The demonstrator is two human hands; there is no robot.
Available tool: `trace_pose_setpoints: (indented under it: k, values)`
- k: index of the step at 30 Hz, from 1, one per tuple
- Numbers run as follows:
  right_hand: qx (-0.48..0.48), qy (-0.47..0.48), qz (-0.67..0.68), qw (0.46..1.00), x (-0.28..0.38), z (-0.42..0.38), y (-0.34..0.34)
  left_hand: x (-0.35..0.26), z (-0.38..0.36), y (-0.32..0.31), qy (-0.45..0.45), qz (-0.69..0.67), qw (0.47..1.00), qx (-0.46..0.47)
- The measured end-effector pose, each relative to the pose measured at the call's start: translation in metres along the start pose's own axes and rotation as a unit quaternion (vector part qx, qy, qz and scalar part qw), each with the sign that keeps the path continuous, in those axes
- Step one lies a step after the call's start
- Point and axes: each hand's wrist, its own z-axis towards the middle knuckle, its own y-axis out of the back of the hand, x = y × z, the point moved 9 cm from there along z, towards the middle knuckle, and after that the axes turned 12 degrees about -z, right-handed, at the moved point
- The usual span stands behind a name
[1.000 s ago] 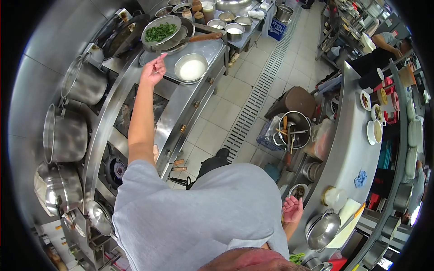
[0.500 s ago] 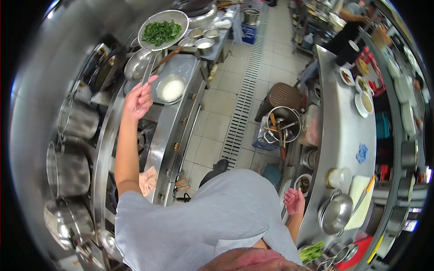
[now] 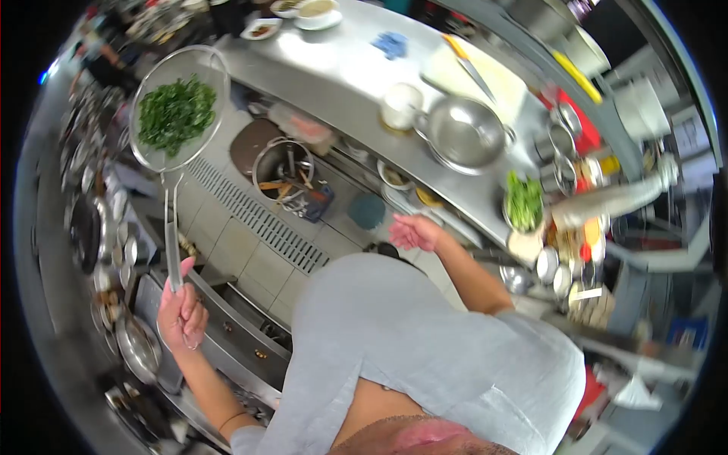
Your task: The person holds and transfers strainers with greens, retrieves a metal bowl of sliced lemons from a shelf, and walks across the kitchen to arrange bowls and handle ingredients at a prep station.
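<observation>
My left hand (image 3: 183, 315) is closed round the metal handle of a round mesh strainer (image 3: 171, 243), which is held out in front of me. A pile of chopped leafy greens (image 3: 176, 115) lies in its mesh bowl. Nothing is in my right hand (image 3: 415, 231), whose fingers are apart as it hangs in the air near the steel counter. Closest to that hand, on a shelf below the counter, is a bowl of dark food (image 3: 394, 174).
On the steel counter (image 3: 326, 83) are a metal colander (image 3: 464, 130), a knife (image 3: 469, 68) on a white cutting board (image 3: 437, 70), a blue cloth (image 3: 390, 45) and green vegetables (image 3: 525, 202). A bucket of utensils (image 3: 283, 168) stands by the floor drain (image 3: 250, 216). A person (image 3: 106, 64) is far off.
My view has turned right, from the stove side toward the counter. The strainer of greens has swung along in my left hand. My right hand has come forward, its fingers spreading.
</observation>
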Motion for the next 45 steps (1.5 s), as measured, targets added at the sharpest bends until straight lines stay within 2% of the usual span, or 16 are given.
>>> trace_pose_setpoints:
  k: [4,7,10,13,16,17,20,21,27,30,33,36,39,41,45]
  values:
    - [-0.028,-0.001,0.022,0.999,-0.017,-0.026,0.011,0.078,0.057,-0.052,0.138,0.028,0.99,0.018]
    - [-0.039,-0.001,0.048,0.998,-0.036,-0.036,0.02,0.134,0.095,-0.093,0.227,0.068,0.969,0.075]
    - [-0.05,0.006,0.074,0.996,-0.053,-0.048,0.027,0.181,0.123,-0.126,0.281,0.11,0.945,0.125]
    - [-0.066,0.006,0.102,0.993,-0.067,-0.056,0.032,0.215,0.148,-0.149,0.289,0.235,0.918,0.136]
    - [-0.072,0.011,0.125,0.99,-0.08,-0.061,0.038,0.241,0.17,-0.166,0.24,0.372,0.875,0.198]
    - [-0.074,0.013,0.131,0.989,-0.083,-0.062,0.04,0.244,0.175,-0.168,0.222,0.446,0.844,0.199]
    - [-0.087,0.015,0.135,0.987,-0.088,-0.068,0.045,0.258,0.188,-0.172,0.161,0.528,0.807,0.21]
    - [-0.093,0.015,0.134,0.987,-0.089,-0.07,0.048,0.26,0.188,-0.177,0.156,0.552,0.792,0.209]
    - [-0.104,0.014,0.127,0.986,-0.088,-0.072,0.056,0.259,0.192,-0.194,-0.036,0.664,0.69,0.285]
    - [-0.101,0.013,0.12,0.988,-0.083,-0.071,0.057,0.254,0.191,-0.194,-0.063,0.675,0.679,0.282]
    - [-0.136,0.012,0.104,0.985,-0.069,-0.078,0.06,0.242,0.187,-0.196,-0.106,0.669,0.679,0.283]
    - [-0.269,0.106,0.068,0.955,-0.036,-0.091,0.092,0.235,0.186,-0.174,0.042,0.567,0.784,0.249]
    - [-0.421,0.224,0.07,0.876,0.017,-0.12,0.141,0.226,0.172,-0.173,0.183,0.432,0.864,0.182]
    - [-0.513,0.233,0.094,0.821,0.049,-0.138,0.17,0.222,0.169,-0.167,0.194,0.367,0.893,0.176]
    - [-0.591,0.208,0.062,0.777,0.1,-0.144,0.196,0.208,0.163,-0.154,0.196,0.297,0.921,0.16]
